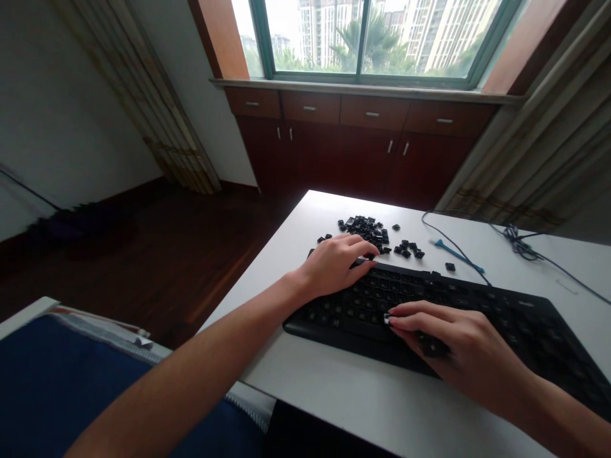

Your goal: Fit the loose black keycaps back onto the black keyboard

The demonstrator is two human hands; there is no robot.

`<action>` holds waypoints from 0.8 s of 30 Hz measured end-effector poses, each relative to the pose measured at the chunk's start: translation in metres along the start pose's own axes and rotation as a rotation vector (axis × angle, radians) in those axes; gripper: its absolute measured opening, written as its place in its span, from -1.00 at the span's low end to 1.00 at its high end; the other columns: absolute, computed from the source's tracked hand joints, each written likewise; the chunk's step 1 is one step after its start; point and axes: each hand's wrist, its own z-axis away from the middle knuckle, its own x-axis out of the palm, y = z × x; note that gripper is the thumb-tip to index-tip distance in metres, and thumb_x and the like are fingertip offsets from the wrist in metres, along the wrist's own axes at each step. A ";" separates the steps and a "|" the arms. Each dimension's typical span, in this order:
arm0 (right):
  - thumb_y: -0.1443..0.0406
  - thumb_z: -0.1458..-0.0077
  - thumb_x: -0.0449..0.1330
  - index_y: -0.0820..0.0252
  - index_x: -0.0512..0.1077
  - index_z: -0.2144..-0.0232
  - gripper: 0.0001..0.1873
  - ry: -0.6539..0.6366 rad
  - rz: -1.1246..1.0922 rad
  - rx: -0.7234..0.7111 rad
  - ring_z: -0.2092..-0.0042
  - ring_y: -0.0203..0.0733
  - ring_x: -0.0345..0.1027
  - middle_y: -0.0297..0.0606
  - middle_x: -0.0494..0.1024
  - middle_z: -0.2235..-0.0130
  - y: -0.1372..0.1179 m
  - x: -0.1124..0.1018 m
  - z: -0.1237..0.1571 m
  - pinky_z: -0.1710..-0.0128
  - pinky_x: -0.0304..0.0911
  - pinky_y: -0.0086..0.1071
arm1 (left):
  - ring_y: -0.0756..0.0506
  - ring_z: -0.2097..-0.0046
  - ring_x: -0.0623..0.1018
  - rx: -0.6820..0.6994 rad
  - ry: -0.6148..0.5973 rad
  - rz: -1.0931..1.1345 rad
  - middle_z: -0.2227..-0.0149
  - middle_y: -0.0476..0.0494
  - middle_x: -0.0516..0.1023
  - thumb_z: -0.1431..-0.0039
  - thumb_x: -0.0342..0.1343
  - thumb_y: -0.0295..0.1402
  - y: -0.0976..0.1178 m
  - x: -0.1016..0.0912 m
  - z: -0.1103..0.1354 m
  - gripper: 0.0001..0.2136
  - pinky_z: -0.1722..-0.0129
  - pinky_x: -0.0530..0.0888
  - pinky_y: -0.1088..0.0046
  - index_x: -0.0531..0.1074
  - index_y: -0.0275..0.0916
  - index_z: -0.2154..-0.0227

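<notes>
Head view: my white bench [334, 394] ends at its left edge just past my left forearm, with a dark wooden floor [143, 273] below, and there is bare bench between the near edge and the black keyboard [420, 305]. My left hand [334, 267] lies at the keyboard's far left, its fingers [353, 251] curled together around a slim dark object [360, 262], though I cannot tell if they pinch it. My right hand [443, 337] sits on the keys, its fingers [410, 312] bunched, the tips near a pale spot [386, 319]. Just beyond my left fingers lies a heap of black keycaps [365, 232], with a smaller cluster of black keycaps [407, 249] to its right. Further right are a blue plastic strip [458, 256] and a tangled dark blue cable [518, 242]. Past the bench stand reddish-brown wooden cabinets [358, 140] beneath a window [367, 38].
</notes>
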 end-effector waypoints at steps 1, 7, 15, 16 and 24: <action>0.38 -0.26 0.19 0.02 0.52 0.13 -0.81 -0.001 -0.001 0.011 0.15 -0.25 0.58 -0.38 0.63 0.04 0.000 0.000 0.001 0.16 0.48 -0.40 | -0.09 0.14 0.58 0.006 0.000 -0.001 0.13 -0.13 0.60 -0.37 0.07 -0.29 0.000 0.000 0.000 -0.81 0.12 0.50 0.37 0.52 -0.20 0.08; 0.36 -0.27 0.19 0.03 0.52 0.13 -0.83 0.026 0.008 0.024 0.14 -0.25 0.58 -0.36 0.64 0.04 -0.001 0.004 0.005 0.15 0.48 -0.41 | -0.11 0.12 0.57 0.030 -0.016 -0.010 0.15 -0.13 0.60 -0.38 0.04 -0.28 0.000 0.001 0.000 -0.79 0.10 0.49 0.35 0.51 -0.22 0.08; 0.36 -0.27 0.19 0.01 0.50 0.12 -0.82 -0.002 0.053 0.009 0.16 -0.27 0.58 -0.39 0.63 0.04 -0.003 0.004 0.001 0.17 0.48 -0.40 | -0.11 0.13 0.57 0.034 -0.020 -0.010 0.16 -0.14 0.60 -0.38 0.04 -0.29 0.000 0.001 0.001 -0.80 0.11 0.50 0.34 0.52 -0.22 0.09; 0.35 -0.28 0.19 0.01 0.50 0.12 -0.83 -0.007 0.054 0.007 0.16 -0.27 0.58 -0.39 0.63 0.04 -0.003 0.003 0.001 0.17 0.48 -0.40 | -0.11 0.13 0.57 0.034 -0.018 -0.011 0.16 -0.14 0.60 -0.38 0.04 -0.29 -0.001 0.001 0.001 -0.80 0.11 0.50 0.35 0.52 -0.22 0.09; 0.35 -0.29 0.16 0.01 0.48 0.11 -0.82 -0.030 0.079 0.008 0.19 -0.29 0.57 -0.36 0.59 0.00 0.000 0.003 0.004 0.20 0.45 -0.42 | -0.12 0.11 0.57 0.022 -0.023 -0.010 0.14 -0.13 0.60 -0.38 0.04 -0.30 -0.001 0.001 0.000 -0.80 0.09 0.49 0.34 0.51 -0.20 0.08</action>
